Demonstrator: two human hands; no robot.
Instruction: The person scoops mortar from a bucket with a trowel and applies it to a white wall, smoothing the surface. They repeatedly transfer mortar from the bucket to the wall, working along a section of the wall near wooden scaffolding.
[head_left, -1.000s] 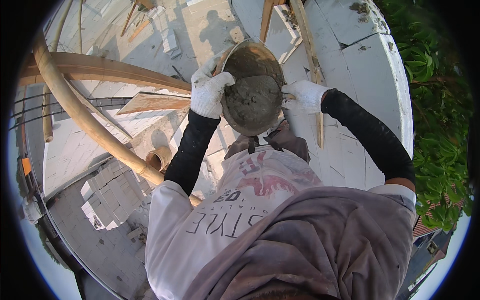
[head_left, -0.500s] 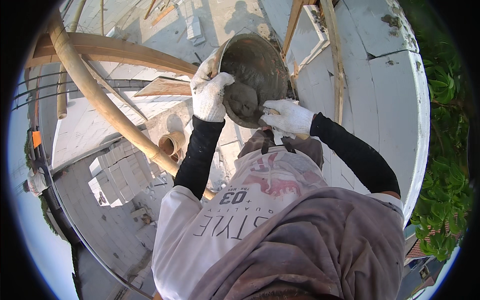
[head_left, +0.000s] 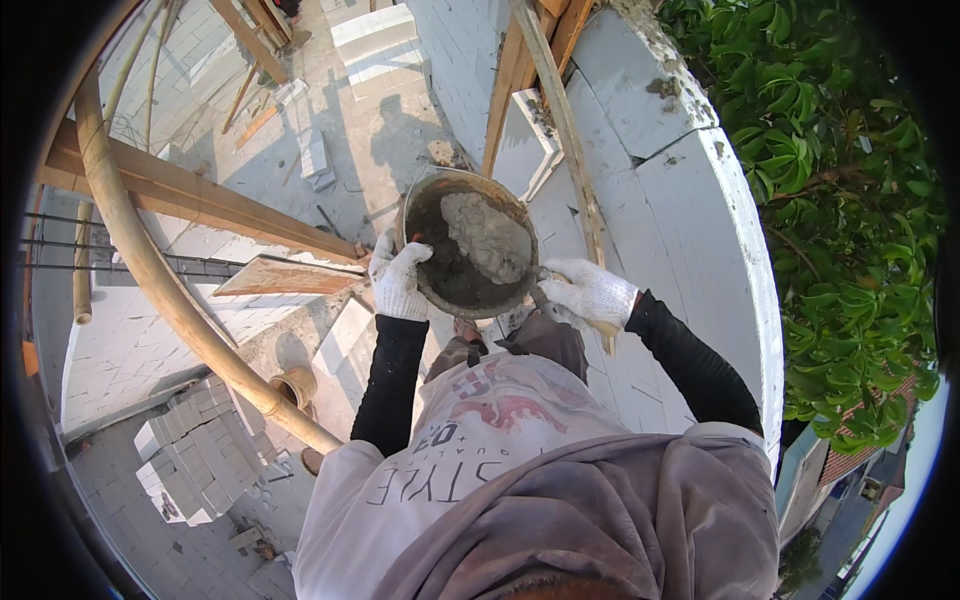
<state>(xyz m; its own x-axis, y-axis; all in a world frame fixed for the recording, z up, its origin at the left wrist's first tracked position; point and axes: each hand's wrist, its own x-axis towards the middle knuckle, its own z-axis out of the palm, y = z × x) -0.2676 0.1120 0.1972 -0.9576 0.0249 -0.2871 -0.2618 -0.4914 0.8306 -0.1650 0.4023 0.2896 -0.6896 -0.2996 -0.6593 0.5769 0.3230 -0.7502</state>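
Note:
A round bucket is held up in front of my body, its mouth tipped toward me. Inside lies a heap of wet grey mortar. My left hand, in a white knit glove, grips the bucket's left rim, thumb over the edge and fingers behind. On the other side my gloved right hand is closed round a trowel. Its wooden handle end shows below the palm, while most of the tool is hidden by the fingers. The right fingertips are close to the bucket's lower right rim.
A pale block wall runs along my right, with leafy branches beyond it. A wooden slat leans there. At left are a bamboo pole, timber beams and stacked blocks. A small bucket stands below.
The view has shifted to the right. The bucket tilts differently, and the mortar now shows as a heap at its upper right. Both hands keep their holds.

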